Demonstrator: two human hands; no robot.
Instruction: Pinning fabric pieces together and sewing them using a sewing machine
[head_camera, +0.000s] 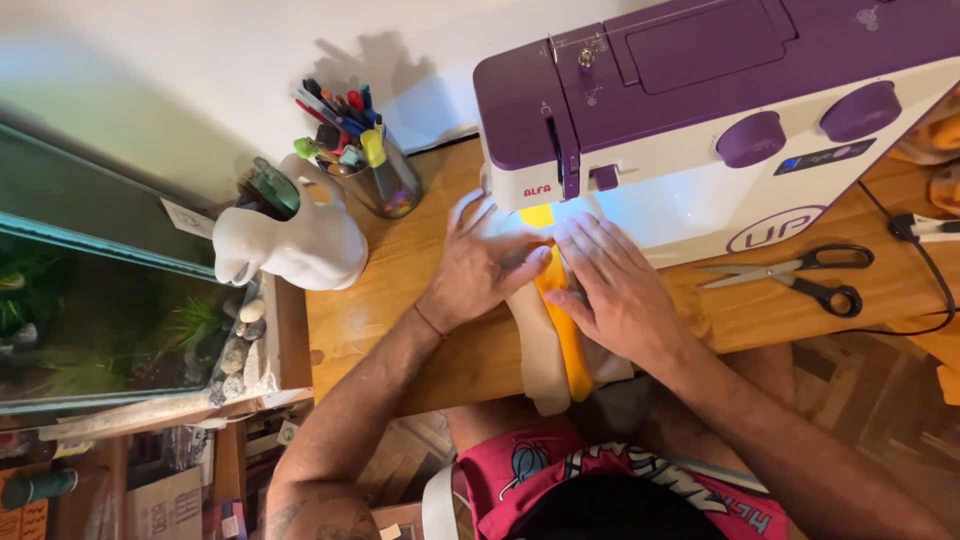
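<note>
**stitchfan:** Honestly, both the left hand (480, 265) and right hand (615, 290) lie flat, fingers spread, pressing the yellow strip (565, 330) right under the sewing machine (700, 120).

**bobbin_bo:** Fingertips look close to the needle area; I'd guess a slip could nick them or skew the fabric.

- You have one view only, from the camera on your head, so no second view shares any part of the scene.
- It looks steeply down over your own chest and lap, with the wall at the top of the picture.
- It sits close: your left hand (480, 265) and right hand (610, 285) lie near the middle, forearms running up from the lower edge.
- The sewing machine (720, 120) fills the upper right, cut off by the top and right edges.
- The wooden table (390, 300) crosses the middle of the picture; the glass tank (100, 300) reaches the left edge.
- Your red shorts (520, 470) show along the bottom.
</note>
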